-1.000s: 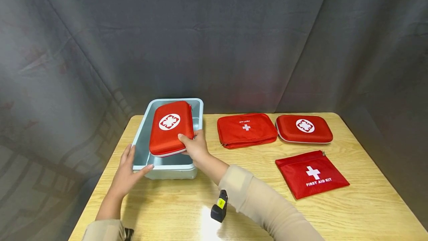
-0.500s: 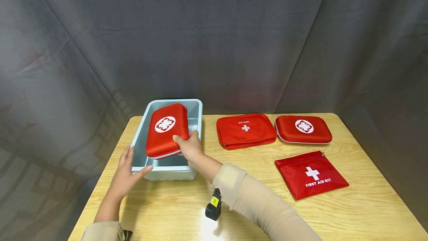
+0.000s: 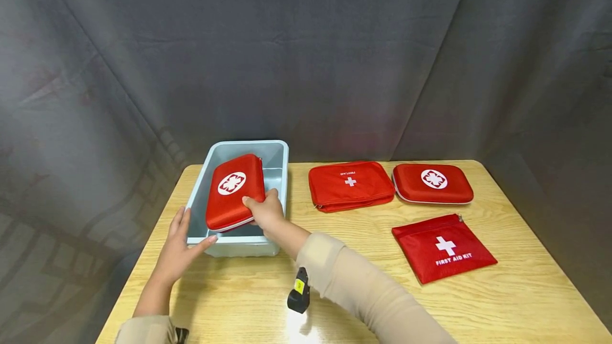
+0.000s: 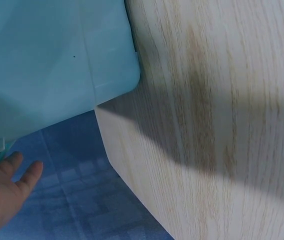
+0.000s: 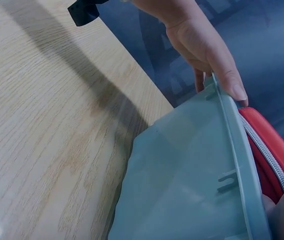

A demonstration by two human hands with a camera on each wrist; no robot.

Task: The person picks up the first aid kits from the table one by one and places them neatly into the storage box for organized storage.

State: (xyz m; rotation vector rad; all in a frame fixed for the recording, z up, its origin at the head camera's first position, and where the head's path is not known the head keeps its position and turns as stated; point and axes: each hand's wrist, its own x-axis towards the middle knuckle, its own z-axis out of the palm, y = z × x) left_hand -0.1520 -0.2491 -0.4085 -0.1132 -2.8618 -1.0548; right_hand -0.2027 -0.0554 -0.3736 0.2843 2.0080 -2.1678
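A hard red first aid case (image 3: 227,206) with a white round emblem is tilted inside the pale blue-grey plastic bin (image 3: 285,177). My right hand (image 3: 269,214) pinches its near right corner, thumb on top and the other fingers hidden underneath. In the right wrist view, the zipped edge of the case (image 5: 274,142) shows just beyond the bin's rim. At the bin's near left corner my left hand (image 3: 177,251) touches the rim, thumb and fingers spread. Only part of the left hand (image 4: 4,192) appears in the left wrist view, beside the bin wall (image 4: 47,55).
A flat red first aid pouch (image 3: 351,195) and a second hard red case (image 3: 454,185) lie to the bin's right. Nearer sits a red zip pouch (image 3: 421,251) marked FIRST AID KIT. All are on the wooden table (image 3: 354,259), with a grey curtain (image 3: 306,62) behind.
My right hand has brought the red case down and slightly left, deeper into the bin. The left hand has stayed at the bin's near left corner.
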